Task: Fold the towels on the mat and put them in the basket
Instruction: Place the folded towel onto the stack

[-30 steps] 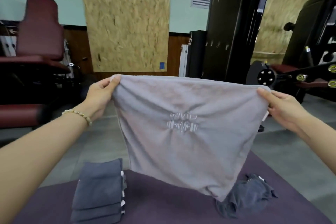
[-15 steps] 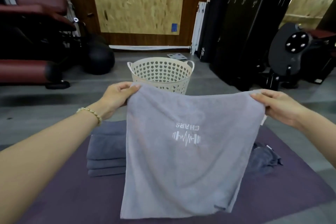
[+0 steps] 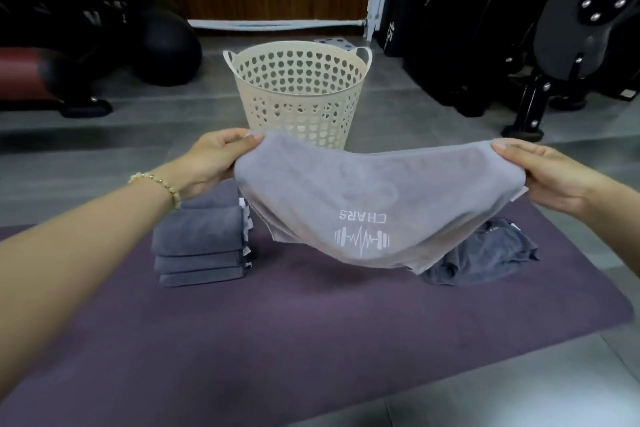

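Note:
A light grey towel (image 3: 374, 198) with a white dumbbell logo hangs spread between my hands, low over the purple mat (image 3: 311, 333). My left hand (image 3: 218, 159) pinches its left top corner and my right hand (image 3: 547, 173) pinches its right top corner. The towel's lower edge sags down towards the mat. A stack of folded dark grey towels (image 3: 201, 243) lies on the mat at the left. A crumpled dark grey towel (image 3: 485, 256) lies on the mat at the right, partly behind the held one. The cream perforated basket (image 3: 298, 94) stands on the floor beyond the mat.
Gym machines (image 3: 568, 28) stand at the right and a red padded bench (image 3: 31, 80) at the left. A black ball (image 3: 166, 52) rests on the grey floor left of the basket. A wood-panelled wall closes the back.
My hands have lowered the grey towel from chest height down towards the mat, and its bottom edge now drapes near the mat. My view has tilted down, bringing the basket fully into sight.

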